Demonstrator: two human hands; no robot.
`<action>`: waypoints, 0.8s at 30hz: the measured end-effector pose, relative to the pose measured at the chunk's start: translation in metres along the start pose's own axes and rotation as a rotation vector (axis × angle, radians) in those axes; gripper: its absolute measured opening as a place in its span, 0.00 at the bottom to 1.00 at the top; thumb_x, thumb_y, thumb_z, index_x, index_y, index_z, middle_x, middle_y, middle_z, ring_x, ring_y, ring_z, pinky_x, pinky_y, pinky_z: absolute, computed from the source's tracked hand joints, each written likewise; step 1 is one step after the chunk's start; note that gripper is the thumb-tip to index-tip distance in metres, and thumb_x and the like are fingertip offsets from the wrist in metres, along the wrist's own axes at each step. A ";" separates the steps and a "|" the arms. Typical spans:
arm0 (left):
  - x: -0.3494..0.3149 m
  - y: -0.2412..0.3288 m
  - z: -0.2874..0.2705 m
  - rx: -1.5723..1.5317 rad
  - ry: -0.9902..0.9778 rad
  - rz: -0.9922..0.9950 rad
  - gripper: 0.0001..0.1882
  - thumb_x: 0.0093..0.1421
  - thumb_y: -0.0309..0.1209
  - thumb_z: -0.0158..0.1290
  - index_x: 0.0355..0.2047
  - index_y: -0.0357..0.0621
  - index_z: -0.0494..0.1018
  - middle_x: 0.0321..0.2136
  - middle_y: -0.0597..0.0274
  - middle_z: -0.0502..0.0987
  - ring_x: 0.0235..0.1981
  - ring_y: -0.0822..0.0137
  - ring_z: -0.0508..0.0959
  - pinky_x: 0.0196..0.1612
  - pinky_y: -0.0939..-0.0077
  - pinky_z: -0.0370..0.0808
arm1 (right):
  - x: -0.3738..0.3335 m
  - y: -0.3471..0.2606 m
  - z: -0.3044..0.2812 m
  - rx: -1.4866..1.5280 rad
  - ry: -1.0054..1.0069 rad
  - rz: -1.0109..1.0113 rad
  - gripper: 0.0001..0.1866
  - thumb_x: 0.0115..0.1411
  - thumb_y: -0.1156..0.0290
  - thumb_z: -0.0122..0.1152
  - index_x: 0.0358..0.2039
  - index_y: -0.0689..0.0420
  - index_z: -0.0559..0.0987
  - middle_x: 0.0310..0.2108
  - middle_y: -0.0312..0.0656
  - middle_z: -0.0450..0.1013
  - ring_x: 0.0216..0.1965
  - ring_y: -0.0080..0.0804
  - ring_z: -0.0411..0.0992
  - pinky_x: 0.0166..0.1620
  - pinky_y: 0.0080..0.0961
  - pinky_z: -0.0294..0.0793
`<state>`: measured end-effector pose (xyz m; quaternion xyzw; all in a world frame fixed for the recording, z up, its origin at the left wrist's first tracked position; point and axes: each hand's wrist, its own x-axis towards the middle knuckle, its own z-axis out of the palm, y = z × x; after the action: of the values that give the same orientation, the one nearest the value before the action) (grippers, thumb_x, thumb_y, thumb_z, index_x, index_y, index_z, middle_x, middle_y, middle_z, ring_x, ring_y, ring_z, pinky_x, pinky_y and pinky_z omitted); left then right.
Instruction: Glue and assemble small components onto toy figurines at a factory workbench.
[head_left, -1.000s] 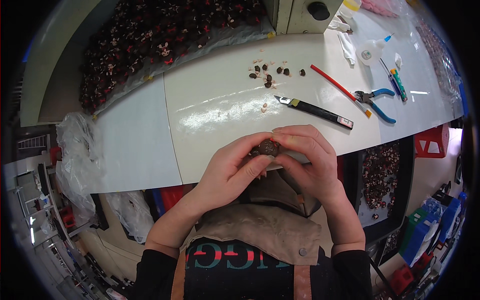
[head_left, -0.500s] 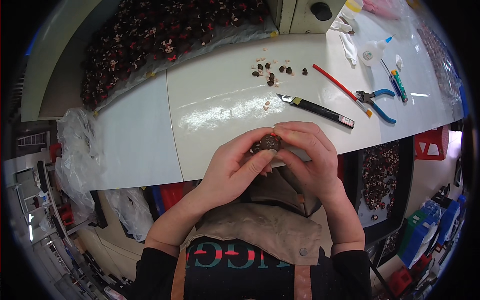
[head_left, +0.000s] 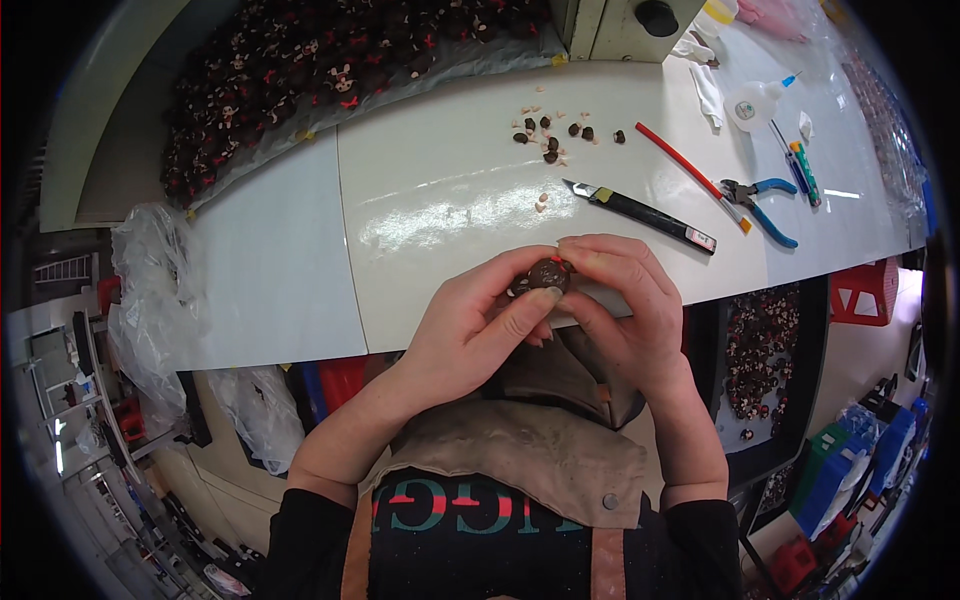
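Observation:
A small dark brown figurine (head_left: 549, 274) with a bit of red on it sits between my two hands, just over the table's near edge. My left hand (head_left: 475, 320) is closed around it, thumb pressed on its near side. The fingertips of my right hand (head_left: 625, 290) pinch at its right upper side, by the red part. Fingers cover much of the figurine. Beyond my hands lie a black craft knife (head_left: 645, 218) with its blade out, and several small brown pieces (head_left: 551, 150) with tiny pale bits (head_left: 542, 202) scattered around them.
On the right are a red-handled brush (head_left: 690, 172), blue-handled pliers (head_left: 765, 208), a green tube (head_left: 805, 172) and a needle-tipped bottle (head_left: 752, 105). Many dark figurines (head_left: 340, 80) fill the tray at the back left. A bin of small parts (head_left: 760, 350) stands below the table's right edge.
The view has shifted slightly, so the table things appear a little up and to the right. Both hands keep their grip on the figurine, with little visible movement.

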<state>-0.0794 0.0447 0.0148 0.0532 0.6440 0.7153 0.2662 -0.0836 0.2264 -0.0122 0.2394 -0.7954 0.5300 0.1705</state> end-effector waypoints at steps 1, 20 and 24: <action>0.000 0.001 0.000 -0.001 0.000 0.000 0.18 0.65 0.31 0.45 0.53 0.36 0.63 0.35 0.64 0.72 0.29 0.78 0.72 0.34 0.84 0.73 | 0.000 0.000 0.000 -0.004 -0.003 0.001 0.19 0.43 0.79 0.67 0.39 0.60 0.75 0.38 0.43 0.74 0.40 0.38 0.73 0.42 0.29 0.75; 0.006 0.008 -0.003 -0.058 -0.043 -0.091 0.19 0.66 0.34 0.43 0.53 0.37 0.64 0.32 0.65 0.71 0.28 0.78 0.72 0.33 0.84 0.72 | 0.001 -0.001 -0.003 0.030 -0.040 0.084 0.21 0.43 0.83 0.66 0.41 0.62 0.74 0.39 0.47 0.72 0.39 0.35 0.74 0.40 0.25 0.76; 0.006 0.010 -0.002 -0.053 -0.047 -0.090 0.19 0.66 0.35 0.42 0.54 0.37 0.64 0.32 0.65 0.71 0.27 0.77 0.71 0.32 0.83 0.72 | 0.001 -0.002 -0.002 0.048 -0.039 0.107 0.21 0.44 0.83 0.65 0.41 0.62 0.74 0.39 0.46 0.71 0.38 0.34 0.74 0.40 0.24 0.76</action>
<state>-0.0887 0.0457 0.0219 0.0337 0.6202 0.7179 0.3144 -0.0830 0.2278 -0.0090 0.2110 -0.7972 0.5526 0.1208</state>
